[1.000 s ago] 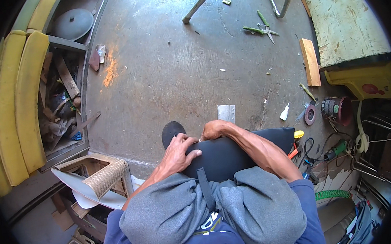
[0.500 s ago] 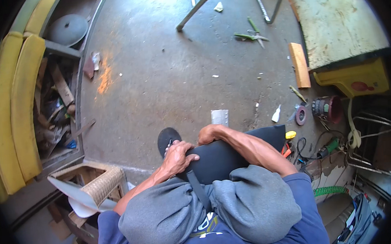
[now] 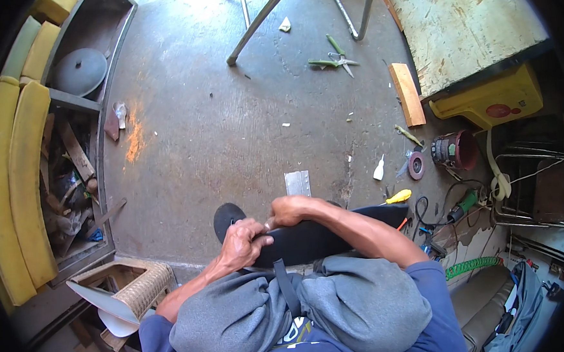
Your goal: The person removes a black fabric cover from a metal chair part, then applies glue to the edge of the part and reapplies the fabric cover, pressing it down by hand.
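Observation:
A black padded panel (image 3: 318,237) lies across my knees, its upper face tilted so that only a narrow band shows. My left hand (image 3: 241,244) is closed round its left end, thumb pointing right along it. With fingers curled at the far edge, my right hand (image 3: 290,211) grips the panel close beside the left one. What the curled fingertips press, under or behind the edge, is hidden. A black strap (image 3: 287,286) hangs between my grey-clad knees. Just beyond the hands, a small metal plate (image 3: 297,183) rests on the floor.
On the right are a yellow-handled screwdriver (image 3: 398,196), white bottle (image 3: 379,168), abrasive disc (image 3: 416,165), dark red can (image 3: 464,150), green power tool (image 3: 463,206) and wooden block (image 3: 407,95). Green-handled shears (image 3: 338,61) lie farther off, near metal legs (image 3: 263,23). A woven frame (image 3: 145,282) stands left.
The panel has tipped, showing less of its upper face and uncovering the yellow screwdriver. My right hand has come closer to my left. The whole view has shifted slightly.

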Available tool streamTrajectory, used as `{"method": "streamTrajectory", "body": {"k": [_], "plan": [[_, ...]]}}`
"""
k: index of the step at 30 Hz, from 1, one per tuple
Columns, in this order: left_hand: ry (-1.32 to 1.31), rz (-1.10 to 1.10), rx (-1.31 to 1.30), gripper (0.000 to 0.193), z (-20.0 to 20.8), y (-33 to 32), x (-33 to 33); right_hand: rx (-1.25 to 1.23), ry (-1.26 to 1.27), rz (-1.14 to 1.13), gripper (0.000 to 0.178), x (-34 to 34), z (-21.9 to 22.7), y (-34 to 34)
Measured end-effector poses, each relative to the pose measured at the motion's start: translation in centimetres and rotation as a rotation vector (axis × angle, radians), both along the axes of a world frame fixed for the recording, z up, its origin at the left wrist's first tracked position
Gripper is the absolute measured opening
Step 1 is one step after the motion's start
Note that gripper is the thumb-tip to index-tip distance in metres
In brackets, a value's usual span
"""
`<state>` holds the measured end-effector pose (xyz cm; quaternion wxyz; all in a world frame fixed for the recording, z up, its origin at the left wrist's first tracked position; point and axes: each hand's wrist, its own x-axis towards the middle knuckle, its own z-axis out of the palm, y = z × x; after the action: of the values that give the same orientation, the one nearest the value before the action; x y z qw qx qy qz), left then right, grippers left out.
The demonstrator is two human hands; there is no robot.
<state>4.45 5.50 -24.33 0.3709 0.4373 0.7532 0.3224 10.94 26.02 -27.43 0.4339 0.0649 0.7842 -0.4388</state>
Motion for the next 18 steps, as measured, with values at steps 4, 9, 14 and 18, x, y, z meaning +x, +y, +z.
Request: {"method": "streamTrajectory", "body": {"k": [4,9,14,18], "plan": [[0.309,-0.047,0.311,0.016,3.8,2.5,-2.0,-0.03,0.17,-0.414,0.046,1.7,7.2,5.5],[0.849,-0.086,0.607,0.016,6.8,2.4,-4.7,0.368,0.359,-0.792,0.04,8.3,10.2,18.0],[1.09,-0.202,0.727,0.018,5.9,0.9,-5.5,0.837,-0.144,-0.779,0.062,17.7,-0.5,24.5],[1.076,-0.197,0.706,0.018,5.2,0.5,-5.4,1.088,-0.108,-0.87,0.077,22.5,-11.1,22.0]]}}
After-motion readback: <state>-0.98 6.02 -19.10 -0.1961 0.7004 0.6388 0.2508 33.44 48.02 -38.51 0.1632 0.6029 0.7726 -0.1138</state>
